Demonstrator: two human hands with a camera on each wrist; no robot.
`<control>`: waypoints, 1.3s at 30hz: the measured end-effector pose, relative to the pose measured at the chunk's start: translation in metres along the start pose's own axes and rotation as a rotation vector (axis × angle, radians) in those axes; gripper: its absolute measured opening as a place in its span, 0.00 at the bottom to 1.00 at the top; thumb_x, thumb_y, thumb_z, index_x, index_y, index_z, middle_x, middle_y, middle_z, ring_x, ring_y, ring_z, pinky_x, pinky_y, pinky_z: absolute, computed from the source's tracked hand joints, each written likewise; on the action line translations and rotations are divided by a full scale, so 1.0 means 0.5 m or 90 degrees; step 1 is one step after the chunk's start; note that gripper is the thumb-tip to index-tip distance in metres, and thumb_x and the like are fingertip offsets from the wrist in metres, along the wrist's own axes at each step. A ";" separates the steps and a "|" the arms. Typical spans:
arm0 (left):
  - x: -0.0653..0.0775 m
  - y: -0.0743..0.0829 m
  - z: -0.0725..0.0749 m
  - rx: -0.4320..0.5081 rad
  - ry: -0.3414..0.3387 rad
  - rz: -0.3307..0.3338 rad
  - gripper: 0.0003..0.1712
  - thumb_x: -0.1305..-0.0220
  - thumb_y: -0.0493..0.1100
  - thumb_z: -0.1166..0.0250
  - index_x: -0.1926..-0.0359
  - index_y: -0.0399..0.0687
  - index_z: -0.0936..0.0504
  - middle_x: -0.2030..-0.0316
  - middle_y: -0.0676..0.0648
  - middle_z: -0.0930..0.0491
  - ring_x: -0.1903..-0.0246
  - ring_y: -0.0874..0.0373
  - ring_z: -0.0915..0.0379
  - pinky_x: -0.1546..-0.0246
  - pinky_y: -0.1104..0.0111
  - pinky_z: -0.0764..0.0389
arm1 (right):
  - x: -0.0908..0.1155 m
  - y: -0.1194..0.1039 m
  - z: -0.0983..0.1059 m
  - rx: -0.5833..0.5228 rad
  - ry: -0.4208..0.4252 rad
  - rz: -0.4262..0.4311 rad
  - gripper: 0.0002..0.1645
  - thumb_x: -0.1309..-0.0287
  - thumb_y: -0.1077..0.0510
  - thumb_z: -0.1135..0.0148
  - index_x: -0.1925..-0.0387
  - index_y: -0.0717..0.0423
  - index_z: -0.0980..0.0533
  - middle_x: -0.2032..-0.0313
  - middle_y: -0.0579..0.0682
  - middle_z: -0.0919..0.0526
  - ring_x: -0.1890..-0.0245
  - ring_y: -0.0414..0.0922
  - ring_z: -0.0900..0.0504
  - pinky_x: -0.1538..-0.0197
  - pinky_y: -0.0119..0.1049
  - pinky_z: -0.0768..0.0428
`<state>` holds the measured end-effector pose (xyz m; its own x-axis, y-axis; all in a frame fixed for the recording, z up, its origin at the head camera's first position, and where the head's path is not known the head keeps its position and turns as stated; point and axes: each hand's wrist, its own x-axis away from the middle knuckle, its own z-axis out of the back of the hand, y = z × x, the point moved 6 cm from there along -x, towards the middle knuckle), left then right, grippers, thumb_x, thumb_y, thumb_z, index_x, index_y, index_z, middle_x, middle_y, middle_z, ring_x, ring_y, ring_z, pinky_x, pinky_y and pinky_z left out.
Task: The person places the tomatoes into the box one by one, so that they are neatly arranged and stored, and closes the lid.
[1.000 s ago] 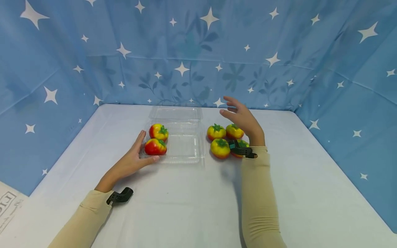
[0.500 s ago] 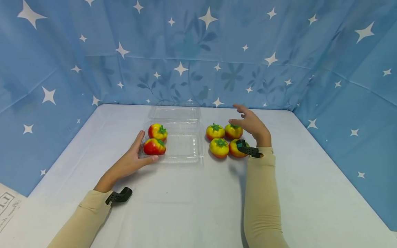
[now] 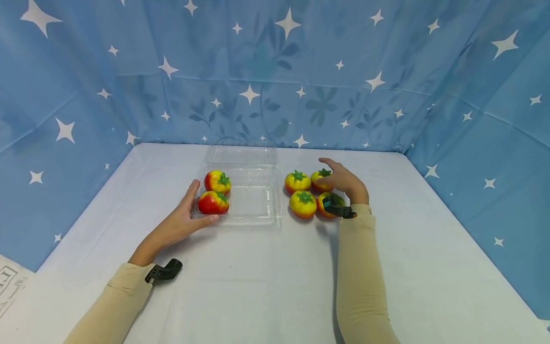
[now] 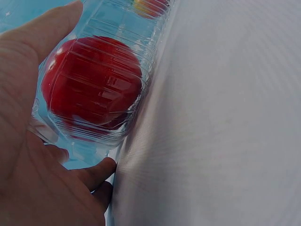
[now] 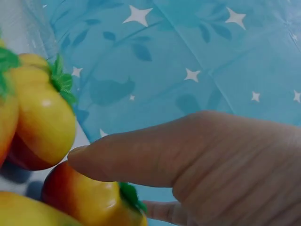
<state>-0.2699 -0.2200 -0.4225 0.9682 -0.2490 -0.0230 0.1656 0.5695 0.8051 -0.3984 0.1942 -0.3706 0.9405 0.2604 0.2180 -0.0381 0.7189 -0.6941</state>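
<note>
A clear plastic clamshell box (image 3: pixel 253 203) lies with its lid (image 3: pixel 242 155) folded back. Two red and yellow tomatoes sit in its left side, a back one (image 3: pixel 214 181) and a front one (image 3: pixel 212 203). My left hand (image 3: pixel 180 222) rests at the box's front left corner, thumb along the front, fingers along the left side. In the left wrist view the front tomato (image 4: pixel 94 80) shows through the ribbed wall. My right hand (image 3: pixel 343 183) is around the back right tomato (image 3: pixel 317 177) of a group; in the right wrist view the thumb overlaps this tomato (image 5: pixel 80 193).
Beside the box stand other tomatoes of the group: back left (image 3: pixel 297 183), front left (image 3: pixel 303 205) and front right (image 3: pixel 321 209), the last partly hidden by the black wrist strap (image 3: pixel 337 209). A blue star-patterned curtain (image 3: pixel 258 57) rises behind the white table (image 3: pixel 240 286).
My right hand first moved right and down, then lowered further, slightly left, to the back right tomato. The left hand stays at the box corner.
</note>
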 end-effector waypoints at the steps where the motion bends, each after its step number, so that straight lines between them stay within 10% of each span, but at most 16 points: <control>1: 0.000 0.001 0.000 0.001 0.000 -0.002 0.71 0.32 0.63 0.28 0.13 0.48 0.72 0.14 0.42 0.73 0.16 0.37 0.71 0.23 0.34 0.53 | -0.002 0.001 -0.002 -0.001 -0.003 0.001 0.51 0.30 0.54 0.36 0.14 0.50 0.48 0.16 0.65 0.54 0.19 0.67 0.52 0.22 0.72 0.52; 24: 0.006 0.006 0.001 0.006 -0.002 0.002 0.72 0.33 0.62 0.27 0.13 0.48 0.72 0.14 0.40 0.73 0.17 0.36 0.71 0.24 0.33 0.52 | -0.018 0.026 -0.019 0.043 -0.002 0.006 0.42 0.30 0.51 0.33 0.21 0.59 0.36 0.25 0.66 0.34 0.29 0.66 0.36 0.23 0.67 0.40; 39: 0.002 0.005 0.000 0.003 -0.004 0.006 0.71 0.32 0.63 0.28 0.13 0.48 0.71 0.14 0.41 0.73 0.17 0.36 0.71 0.25 0.31 0.52 | -0.006 0.024 0.017 -0.095 0.119 0.005 0.41 0.31 0.49 0.30 0.22 0.54 0.33 0.28 0.61 0.29 0.31 0.63 0.34 0.24 0.65 0.38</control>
<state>-0.2687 -0.2191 -0.4205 0.9685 -0.2489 -0.0113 0.1554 0.5681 0.8082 -0.4045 0.2073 -0.3738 0.9872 0.1312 0.0910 -0.0080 0.6102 -0.7922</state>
